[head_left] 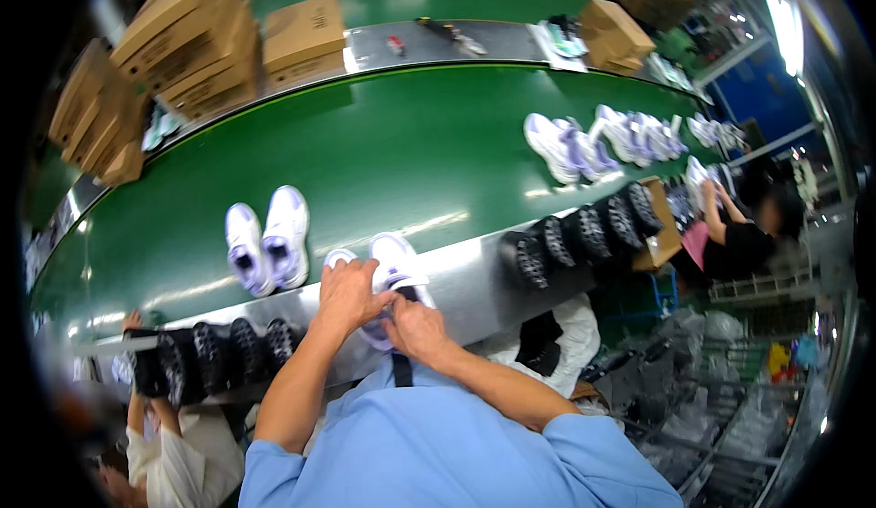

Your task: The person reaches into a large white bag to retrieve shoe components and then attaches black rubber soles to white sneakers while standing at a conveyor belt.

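Observation:
A white and lilac sneaker (392, 262) lies at the near edge of the green conveyor belt (401, 152), right in front of me. My left hand (349, 295) grips its left side and tongue area. My right hand (415, 326) holds it from below, fingers at the opening. A second sneaker toe (339, 256) peeks out just behind my left hand. A finished pair of matching sneakers (266, 239) sits on the belt to the left.
Several more sneakers (602, 139) lie further right on the belt. Black shoe lasts (584, 234) and a second row of black lasts (214, 353) hang along the metal rail. Cardboard boxes (192, 43) stack at the far side. Other people work at the right (739, 234) and lower left (173, 453).

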The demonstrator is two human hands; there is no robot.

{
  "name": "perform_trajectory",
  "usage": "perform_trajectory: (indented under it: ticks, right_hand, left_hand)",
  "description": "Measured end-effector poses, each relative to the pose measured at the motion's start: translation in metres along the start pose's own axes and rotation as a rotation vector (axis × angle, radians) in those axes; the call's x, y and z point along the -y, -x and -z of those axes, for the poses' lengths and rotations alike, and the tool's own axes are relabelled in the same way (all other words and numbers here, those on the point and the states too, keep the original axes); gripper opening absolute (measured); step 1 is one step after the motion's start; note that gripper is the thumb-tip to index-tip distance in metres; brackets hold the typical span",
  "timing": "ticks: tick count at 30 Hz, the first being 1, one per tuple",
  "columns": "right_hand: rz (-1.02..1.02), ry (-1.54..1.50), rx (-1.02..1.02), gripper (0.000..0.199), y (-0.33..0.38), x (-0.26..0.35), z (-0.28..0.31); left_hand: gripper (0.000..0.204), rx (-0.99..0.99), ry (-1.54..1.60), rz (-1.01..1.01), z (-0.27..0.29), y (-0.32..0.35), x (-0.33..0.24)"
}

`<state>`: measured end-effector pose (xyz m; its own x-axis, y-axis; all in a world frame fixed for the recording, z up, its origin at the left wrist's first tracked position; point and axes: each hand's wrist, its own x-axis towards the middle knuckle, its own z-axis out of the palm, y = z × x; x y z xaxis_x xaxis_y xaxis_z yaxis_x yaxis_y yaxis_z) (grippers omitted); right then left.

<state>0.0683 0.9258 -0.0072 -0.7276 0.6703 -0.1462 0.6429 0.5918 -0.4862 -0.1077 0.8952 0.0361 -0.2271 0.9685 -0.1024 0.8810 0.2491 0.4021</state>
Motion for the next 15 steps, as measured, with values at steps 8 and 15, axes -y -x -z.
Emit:
perform_trajectory:
  ticks: [8, 15]
  right_hand:
    - [-0.652, 0.146, -0.696, 0.053, 0.065, -0.142, 0.194]
    - [-0.793, 0.513, -0.412, 0.066, 0.067, -0.229, 0.231]
  left_hand:
    - [0.030, -0.106, -0.136, -0.055, -0.026, -0.006, -0.021]
    - [0.028, 0.009, -0.008, -0.094, -0.022, -0.018, -0.032]
